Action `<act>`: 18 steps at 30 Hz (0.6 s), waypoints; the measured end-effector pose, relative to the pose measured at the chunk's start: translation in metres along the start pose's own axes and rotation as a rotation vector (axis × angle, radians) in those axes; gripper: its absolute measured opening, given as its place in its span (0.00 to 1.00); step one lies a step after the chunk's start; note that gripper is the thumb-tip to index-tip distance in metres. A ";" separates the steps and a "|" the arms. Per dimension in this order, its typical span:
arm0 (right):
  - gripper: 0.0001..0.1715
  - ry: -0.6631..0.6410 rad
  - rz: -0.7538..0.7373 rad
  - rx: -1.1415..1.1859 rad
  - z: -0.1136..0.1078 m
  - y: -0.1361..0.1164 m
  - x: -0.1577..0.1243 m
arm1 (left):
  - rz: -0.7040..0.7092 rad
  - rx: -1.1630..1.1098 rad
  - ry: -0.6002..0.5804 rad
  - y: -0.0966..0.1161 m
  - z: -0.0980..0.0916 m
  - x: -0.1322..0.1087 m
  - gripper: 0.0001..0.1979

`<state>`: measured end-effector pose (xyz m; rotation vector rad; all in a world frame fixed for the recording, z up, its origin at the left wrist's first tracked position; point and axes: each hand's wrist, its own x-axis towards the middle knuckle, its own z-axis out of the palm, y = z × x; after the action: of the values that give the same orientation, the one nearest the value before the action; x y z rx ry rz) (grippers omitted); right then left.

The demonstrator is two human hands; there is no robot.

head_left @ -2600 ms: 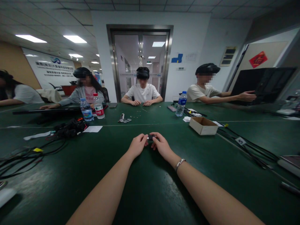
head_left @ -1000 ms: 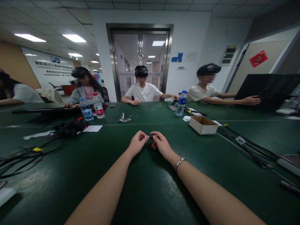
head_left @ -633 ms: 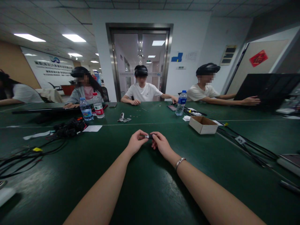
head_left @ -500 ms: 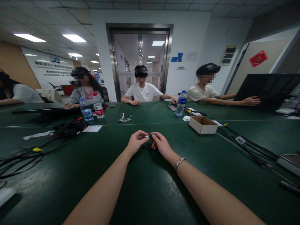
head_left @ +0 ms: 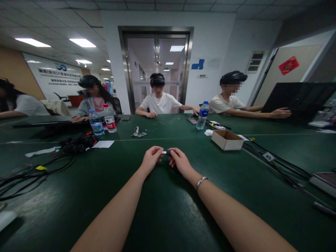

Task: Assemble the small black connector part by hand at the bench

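Between my two hands, just above the green table (head_left: 168,210), is a small slim object (head_left: 168,153) with a dark right part and a shiny silver left part; its exact kind is too small to make out. The dark end is pinched by my right hand (head_left: 181,161), with thumb and fingers closed and a silver bracelet (head_left: 201,182) on the wrist. My left hand (head_left: 151,160) is closed in a pinch at the silver end, fingertips curled around its tip. Part of the object is hidden by the fingers.
Beyond my hands lie a silver cylinder (head_left: 135,131) and several small grey pieces (head_left: 142,134). An open cardboard box (head_left: 227,141) is to the right, near black cables (head_left: 278,164). More cables (head_left: 49,171) run at left. Bottles and several people are across the table.
My left thumb and fingers have drawn together at the silver end, with fingertips now showing below it. My right hand keeps its hold on the dark part. The view has shifted very slightly.
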<state>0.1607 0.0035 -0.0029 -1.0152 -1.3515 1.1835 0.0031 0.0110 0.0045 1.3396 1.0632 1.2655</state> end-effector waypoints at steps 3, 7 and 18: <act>0.17 0.009 0.001 0.004 0.000 0.000 0.000 | 0.013 -0.036 -0.001 -0.001 -0.002 0.000 0.17; 0.19 -0.013 0.004 0.035 0.000 0.000 0.000 | -0.011 -0.171 0.053 0.002 -0.001 0.000 0.20; 0.22 -0.132 0.012 0.102 0.000 -0.001 -0.001 | -0.055 -0.315 -0.009 0.002 0.015 -0.002 0.21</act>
<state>0.1612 0.0023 -0.0019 -0.8861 -1.3742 1.3342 0.0180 0.0072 0.0059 1.0693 0.8466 1.3222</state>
